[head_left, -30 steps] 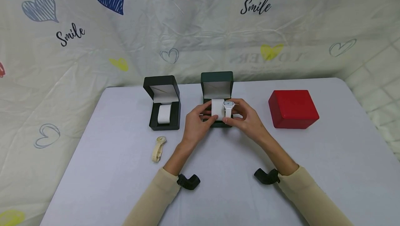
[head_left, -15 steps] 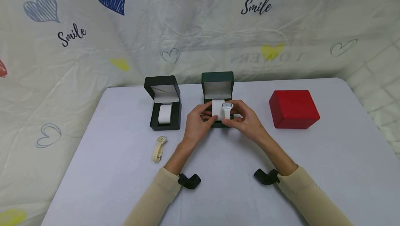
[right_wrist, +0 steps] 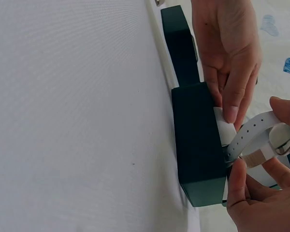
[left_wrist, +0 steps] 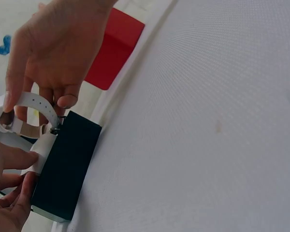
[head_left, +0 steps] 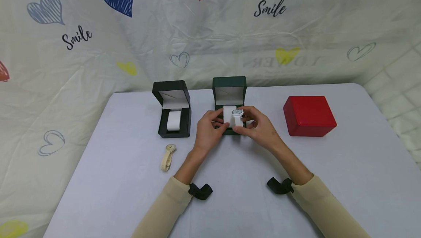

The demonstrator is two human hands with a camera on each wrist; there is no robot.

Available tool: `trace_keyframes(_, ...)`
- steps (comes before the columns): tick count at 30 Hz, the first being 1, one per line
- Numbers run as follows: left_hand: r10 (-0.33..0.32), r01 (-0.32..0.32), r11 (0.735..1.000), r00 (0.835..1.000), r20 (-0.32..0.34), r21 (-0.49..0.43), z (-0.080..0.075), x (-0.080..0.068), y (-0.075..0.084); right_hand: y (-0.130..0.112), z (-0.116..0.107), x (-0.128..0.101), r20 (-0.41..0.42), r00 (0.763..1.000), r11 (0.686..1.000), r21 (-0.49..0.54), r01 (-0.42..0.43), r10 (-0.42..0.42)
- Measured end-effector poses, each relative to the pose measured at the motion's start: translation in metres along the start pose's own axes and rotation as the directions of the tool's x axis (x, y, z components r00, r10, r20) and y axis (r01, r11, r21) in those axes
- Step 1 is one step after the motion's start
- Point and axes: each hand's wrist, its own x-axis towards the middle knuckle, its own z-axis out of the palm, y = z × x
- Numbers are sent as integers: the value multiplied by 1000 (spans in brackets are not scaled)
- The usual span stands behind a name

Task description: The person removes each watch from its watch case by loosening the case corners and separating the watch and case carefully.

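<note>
White watch [head_left: 238,118] lies between thumb and fingers of the right hand [head_left: 260,126].

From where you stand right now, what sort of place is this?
Probably a makeshift indoor workspace, though I can't tell what room. A white table stands before a sheet printed with hearts and "Smile", and an open green box sits near the table's far edge.

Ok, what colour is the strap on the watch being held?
White on its outer face; the strap shows best in the right wrist view.
</note>
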Motion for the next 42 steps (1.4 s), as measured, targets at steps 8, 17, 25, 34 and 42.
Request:
trace_keyframes(8,-14,13,999,1000,23,32,1,1,2,1,-1,0,4,1000,1000,-2,-16,16)
trace_keyframes(17,-20,17,998,999,44,61,3,1,-2,5,-2,-1,0,1000,1000,-10,-12,12)
trace_keyframes(25,-32,28,995,999,42,91,2,1,1,9,-2,-1,1,1000,1000,-17,-3,3)
trace_keyframes(34,-62,56,992,997,50,114,0,4,4,9,-3,1,1,1000,1000,-1,11,-11)
trace_keyframes(42,-52,49,996,998,46,69,-5,3,6,9,-3,0,-32,998,999,27,47,-46)
